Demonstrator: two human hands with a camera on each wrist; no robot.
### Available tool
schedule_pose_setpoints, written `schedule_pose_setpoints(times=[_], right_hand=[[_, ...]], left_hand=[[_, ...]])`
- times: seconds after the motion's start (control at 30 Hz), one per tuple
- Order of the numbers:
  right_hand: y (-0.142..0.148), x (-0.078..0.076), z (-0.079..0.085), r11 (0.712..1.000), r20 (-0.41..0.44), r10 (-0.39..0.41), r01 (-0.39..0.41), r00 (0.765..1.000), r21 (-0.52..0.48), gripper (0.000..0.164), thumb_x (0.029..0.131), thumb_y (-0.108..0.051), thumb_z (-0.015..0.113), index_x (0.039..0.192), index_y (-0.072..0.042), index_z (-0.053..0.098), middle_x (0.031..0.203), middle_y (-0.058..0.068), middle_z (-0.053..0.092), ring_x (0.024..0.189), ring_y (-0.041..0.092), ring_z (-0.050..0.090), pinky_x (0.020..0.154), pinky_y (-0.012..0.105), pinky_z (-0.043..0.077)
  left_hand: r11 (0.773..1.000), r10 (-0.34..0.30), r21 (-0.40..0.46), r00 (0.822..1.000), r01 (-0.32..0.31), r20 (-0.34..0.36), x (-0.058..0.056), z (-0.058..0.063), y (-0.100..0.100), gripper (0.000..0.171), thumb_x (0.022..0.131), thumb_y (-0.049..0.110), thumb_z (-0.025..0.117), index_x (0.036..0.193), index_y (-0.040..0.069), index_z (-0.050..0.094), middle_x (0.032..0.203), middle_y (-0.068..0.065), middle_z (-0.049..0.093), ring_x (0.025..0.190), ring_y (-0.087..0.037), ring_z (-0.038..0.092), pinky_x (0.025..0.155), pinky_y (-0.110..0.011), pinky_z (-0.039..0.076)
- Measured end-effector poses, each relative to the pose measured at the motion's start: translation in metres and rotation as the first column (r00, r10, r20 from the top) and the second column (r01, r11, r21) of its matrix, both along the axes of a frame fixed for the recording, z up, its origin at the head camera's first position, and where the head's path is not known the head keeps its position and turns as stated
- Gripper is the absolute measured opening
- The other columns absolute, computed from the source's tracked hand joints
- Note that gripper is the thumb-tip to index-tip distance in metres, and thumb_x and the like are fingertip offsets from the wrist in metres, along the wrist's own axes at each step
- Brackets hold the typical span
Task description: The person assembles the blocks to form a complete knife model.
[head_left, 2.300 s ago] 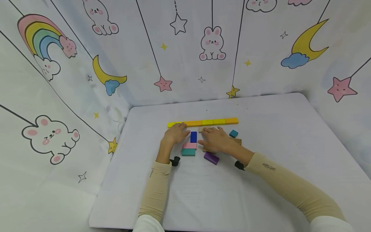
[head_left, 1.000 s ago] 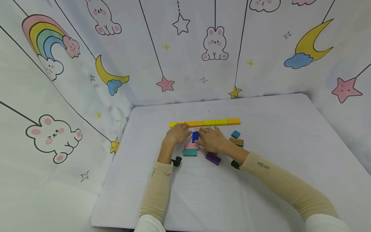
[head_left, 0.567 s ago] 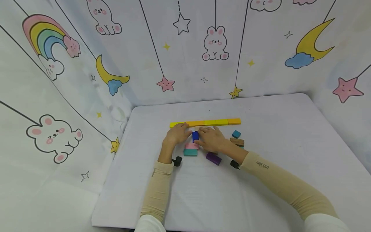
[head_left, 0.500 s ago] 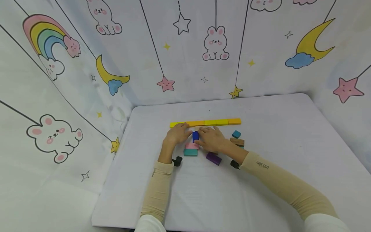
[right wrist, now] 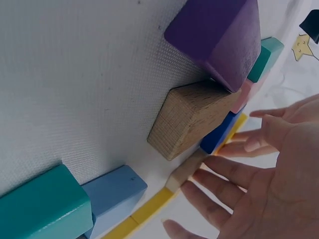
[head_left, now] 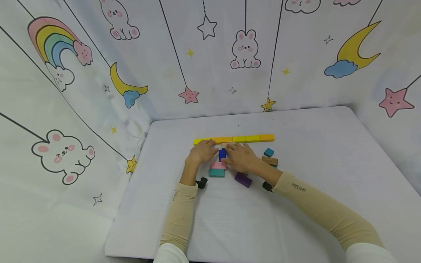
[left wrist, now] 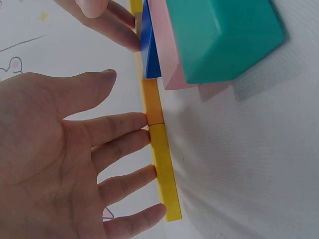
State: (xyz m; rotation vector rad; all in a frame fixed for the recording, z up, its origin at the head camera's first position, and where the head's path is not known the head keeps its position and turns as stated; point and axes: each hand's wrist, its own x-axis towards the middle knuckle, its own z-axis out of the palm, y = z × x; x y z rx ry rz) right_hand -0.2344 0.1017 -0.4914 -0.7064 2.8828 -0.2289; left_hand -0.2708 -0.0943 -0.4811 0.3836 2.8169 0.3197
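A straight row of yellow and orange wooden blocks (head_left: 239, 139) lies towards the back of the table. My left hand (head_left: 201, 151) rests its extended fingertips on the row's left part; the thumb is spread, near the blue block (head_left: 222, 155). My right hand (head_left: 243, 157) touches a pale wooden block (right wrist: 187, 169) beside the row with its fingertips, its thumb close to the blue block in the head view. Nearer the front of the blue block lie a pink block (head_left: 218, 166) and a teal block (head_left: 217, 172). The right hand partly hides a wooden block (right wrist: 192, 119).
A purple block (head_left: 243, 179) lies just in front of the right hand. To that hand's right are a small blue block (head_left: 269, 152) and a brown wooden block (head_left: 269, 160), with teal partly showing beneath. A white cloth covers the table (head_left: 230, 223); a patterned curtain hangs behind.
Since the earliest frame the right hand has shifted a little left, and the pale wooden block has slid left with it, towards the blue block. The left hand keeps its place on the row.
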Motion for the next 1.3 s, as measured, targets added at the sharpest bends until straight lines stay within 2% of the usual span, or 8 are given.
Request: schedule_pose_setpoints(times=[0.63,0.87,1.03,1.3], right_hand=[[-0.0012,-0.0027,-0.0008,1.000,0.013,-0.004,0.004,1.000,-0.011,0.070,0.107,-0.058,0.047,0.158,-0.009,0.046,0.164,0.013,0.041,0.153,0.034,0.035,0.124,0.063,0.023],[-0.0025,-0.0028,-0.0017,0.999,-0.004,-0.014,0.014,1.000,-0.031,0.072,0.107,-0.058,0.048,0.159,-0.008,0.044,0.164,0.014,0.041,0.151,0.036,0.038,0.122,0.062,0.029],[-0.0034,-0.0010,0.0008,0.998,-0.023,0.019,-0.021,1.000,-0.063,0.072,0.106,-0.057,0.050,0.157,-0.006,0.045,0.162,0.016,0.042,0.150,0.036,0.040,0.120,0.059,0.035],[-0.0058,0.0046,0.0011,0.992,0.001,0.102,-0.102,0.995,-0.075,0.076,0.105,-0.061,0.049,0.157,-0.006,0.046,0.165,0.015,0.038,0.154,0.032,0.033,0.122,0.059,0.032]], left_hand=[[1.000,-0.015,-0.011,1.000,0.015,0.006,0.0015,0.0031,-0.0003,0.057,0.111,0.044,0.046,0.158,0.012,0.047,0.166,-0.010,0.038,0.154,-0.028,0.033,0.124,-0.050,0.031],[1.000,-0.019,-0.011,1.000,0.019,0.006,0.0006,0.0021,0.0000,0.056,0.111,0.045,0.046,0.158,0.013,0.047,0.167,-0.010,0.038,0.155,-0.028,0.033,0.124,-0.051,0.031],[1.000,-0.022,-0.004,1.000,0.022,0.004,-0.0007,0.0012,0.0005,0.056,0.111,0.044,0.047,0.157,0.012,0.047,0.166,-0.010,0.038,0.154,-0.028,0.033,0.124,-0.051,0.032],[1.000,-0.018,-0.013,1.000,0.018,-0.002,-0.0011,0.0009,-0.0002,0.055,0.111,0.044,0.048,0.156,0.013,0.049,0.166,-0.009,0.039,0.154,-0.028,0.034,0.123,-0.051,0.032]])
